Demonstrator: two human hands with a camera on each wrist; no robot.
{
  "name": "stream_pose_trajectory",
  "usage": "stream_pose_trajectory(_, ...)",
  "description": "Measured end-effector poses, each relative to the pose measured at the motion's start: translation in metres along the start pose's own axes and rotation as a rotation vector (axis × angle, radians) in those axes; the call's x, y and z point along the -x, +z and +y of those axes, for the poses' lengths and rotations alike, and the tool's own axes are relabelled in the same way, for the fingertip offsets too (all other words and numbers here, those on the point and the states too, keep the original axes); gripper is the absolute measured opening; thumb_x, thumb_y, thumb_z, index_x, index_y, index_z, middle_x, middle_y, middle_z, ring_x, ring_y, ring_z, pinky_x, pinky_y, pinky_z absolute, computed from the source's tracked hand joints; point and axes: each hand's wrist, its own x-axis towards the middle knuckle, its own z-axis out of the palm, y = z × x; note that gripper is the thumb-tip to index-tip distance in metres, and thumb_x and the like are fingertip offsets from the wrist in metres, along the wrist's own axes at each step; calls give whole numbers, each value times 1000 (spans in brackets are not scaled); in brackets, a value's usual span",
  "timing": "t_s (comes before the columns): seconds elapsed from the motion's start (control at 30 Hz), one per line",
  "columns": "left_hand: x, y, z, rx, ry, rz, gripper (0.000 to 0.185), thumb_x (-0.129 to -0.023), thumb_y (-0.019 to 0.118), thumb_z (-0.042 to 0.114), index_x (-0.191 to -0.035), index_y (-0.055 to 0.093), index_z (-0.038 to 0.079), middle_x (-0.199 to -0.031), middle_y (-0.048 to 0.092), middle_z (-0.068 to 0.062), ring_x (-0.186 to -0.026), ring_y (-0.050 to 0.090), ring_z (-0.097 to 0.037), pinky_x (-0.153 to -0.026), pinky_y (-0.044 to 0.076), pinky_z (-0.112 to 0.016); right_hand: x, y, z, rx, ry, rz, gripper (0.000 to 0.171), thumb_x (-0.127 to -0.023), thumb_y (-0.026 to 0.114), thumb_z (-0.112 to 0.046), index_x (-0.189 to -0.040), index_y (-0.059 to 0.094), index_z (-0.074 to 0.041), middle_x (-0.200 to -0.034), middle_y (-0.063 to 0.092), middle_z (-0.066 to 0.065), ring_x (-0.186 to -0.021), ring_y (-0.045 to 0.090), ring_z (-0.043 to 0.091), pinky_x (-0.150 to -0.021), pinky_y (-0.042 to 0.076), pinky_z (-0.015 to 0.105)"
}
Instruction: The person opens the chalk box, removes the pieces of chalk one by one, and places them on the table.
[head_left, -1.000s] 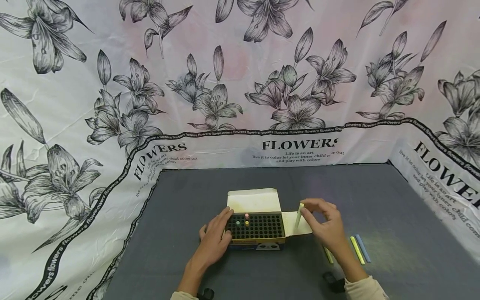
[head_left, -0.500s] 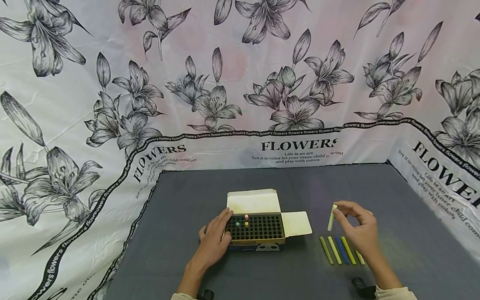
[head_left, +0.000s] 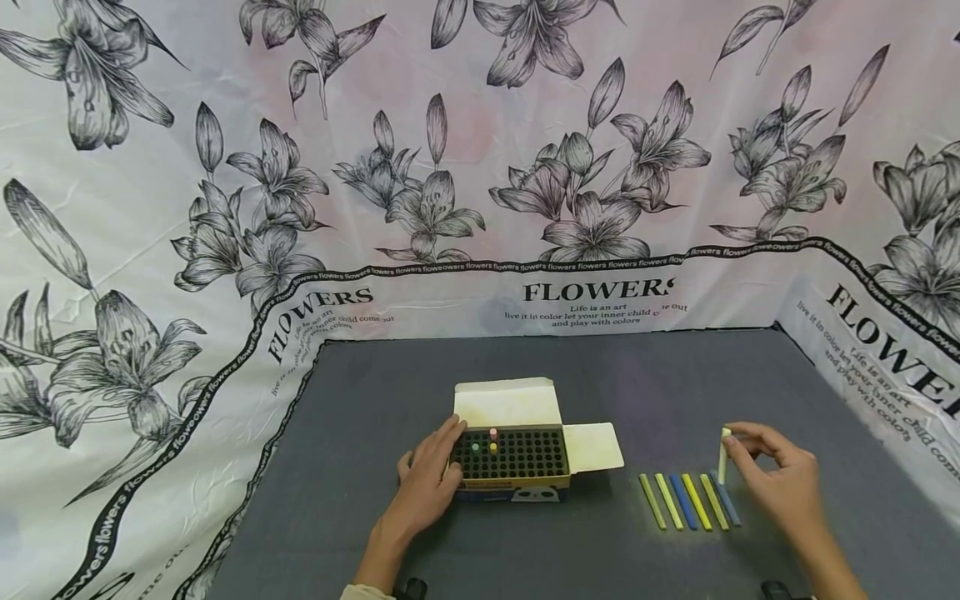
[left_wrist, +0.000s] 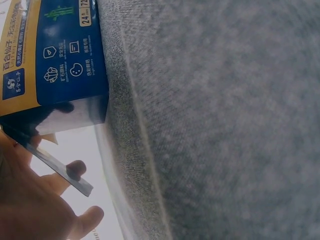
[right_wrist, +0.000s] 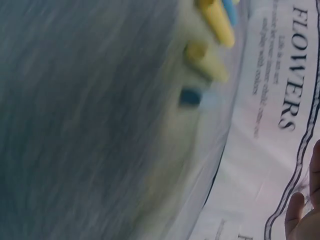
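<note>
Right hand [head_left: 776,479]: one chalk stick [head_left: 723,456]

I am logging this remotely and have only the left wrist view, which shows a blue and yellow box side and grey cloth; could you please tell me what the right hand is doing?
Observer: The right hand pinches a pale chalk stick, held nearly upright at the right end of a row of chalks.
Operator: Thank you. How are those chalks lying?
Observer: Six sticks, yellow, olive and blue, lie side by side on the grey cloth, right of the box.
Operator: And is the box open?
Observer: Yes, its flaps are folded out, and three chalk ends stand in its black grid; the left hand rests against its left side.
</note>
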Motion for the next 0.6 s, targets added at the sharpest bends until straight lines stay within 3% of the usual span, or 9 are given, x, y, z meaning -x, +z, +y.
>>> stream_pose_trajectory(0.13,0,0,0,3,6,-5,61,-102,42,16,-161,33,25,-169,28,-1,-152,28,-41,-107,10,-75,2,-12,8,90,4,-29,18,-86,76,0,-104,76,-6,-67,70,-10,-63,54,-10,-52,39,15)
stream_pose_trajectory(0.2,1,-1,0,7,11,-8,61,-102,41,16,-161,33,25,-169,27,-1,-153,27,-42,-108,10,-74,3,-17,12,152,27,-75,16,-88,76,-5,-104,76,-8,-67,69,-12,-63,53,-12,-63,36,18)
stream_pose_trajectory(0.23,1,-1,1,7,14,-9,60,-102,41,15,-161,33,24,-169,27,-1,-153,27,-42,-108,9,-74,3,-19,14,187,39,-102,15,-89,75,-8,-104,75,-9,-67,70,-12,-62,52,-12,-75,37,27)
stream_pose_trajectory(0.27,1,-2,1,10,18,-10,60,-102,41,15,-161,33,24,-169,27,-2,-153,27,-42,-108,9,-74,4,-20,16,218,50,-132,14,-90,75,-11,-103,75,-9,-67,70,-12,-61,52,-12,-86,32,43)
stream_pose_trajectory(0.3,1,-2,1,12,21,-10,60,-102,41,14,-161,33,23,-169,27,-2,-153,26,-43,-108,9,-74,4,-21,18,244,61,-163,13,-90,75,-13,-103,75,-9,-67,71,-10,-59,52,-11,-85,25,52)
stream_pose_trajectory(0.37,2,-3,2,17,26,-11,60,-103,40,13,-161,33,22,-169,27,-2,-153,26,-43,-108,8,-74,5,-23,21,291,85,-229,15,-92,73,-17,-104,74,-9,-69,72,-7,-59,52,-9,-77,21,50)
stream_pose_trajectory(0.6,2,-3,2,22,22,-20,60,-103,40,13,-162,32,22,-170,27,-2,-154,24,-44,-108,7,-73,1,-26,30,414,184,-466,26,-99,65,-32,-110,74,-10,-82,76,-1,-61,54,-1,-71,22,46)
